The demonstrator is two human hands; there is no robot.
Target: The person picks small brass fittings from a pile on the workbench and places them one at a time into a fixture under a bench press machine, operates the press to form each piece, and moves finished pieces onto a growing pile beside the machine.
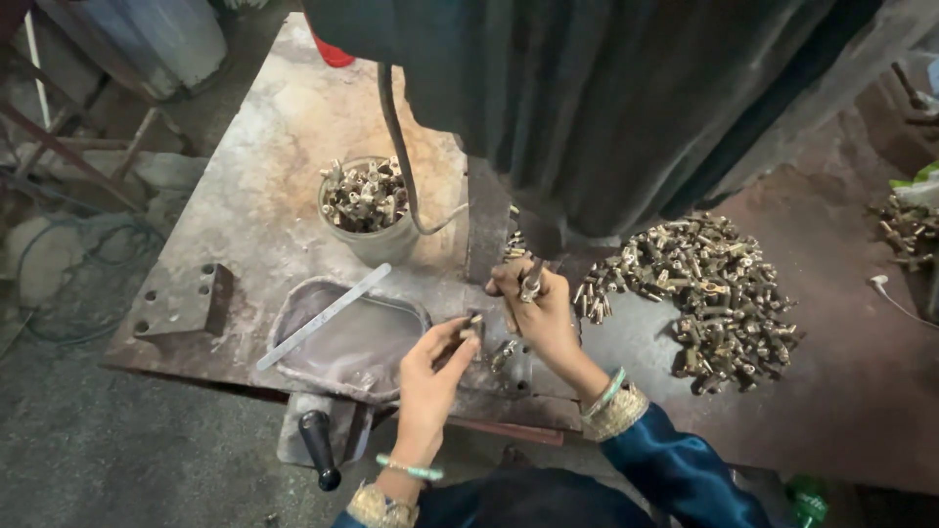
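Hands, two, bare, at the front edge of a press bench. Left hand [430, 367]: fingers pinched on one small brass fitting [473, 325], held just beside the work spot. Right hand [533, 303]: fingers curled round a second small metal piece [531, 284], directly under the machine's ram; grip closed, exact hold partly hidden.

Machine body [606, 98]: dark, large, overhanging the bench, with a hose [396, 147] trailing down its side.

Steel bench plate [284, 147]: rusted, stained.

Loose heap of brass fittings [709, 293]: large, to the right of the hands, judged the stock not yet handled.

Shallow metal tray [337, 347]: left of the hands, a flat metal strip [323, 315] lying across its rim; no fittings visible in it.

Round container [377, 240]: behind the tray, filled with similar fittings [364, 194], judged the worked lot. By volume, the heap outweighs the container, so most appears left.

Drilled steel block [181, 298]: near the left edge of the plate.

Black lever knob [320, 445]: below the bench front.
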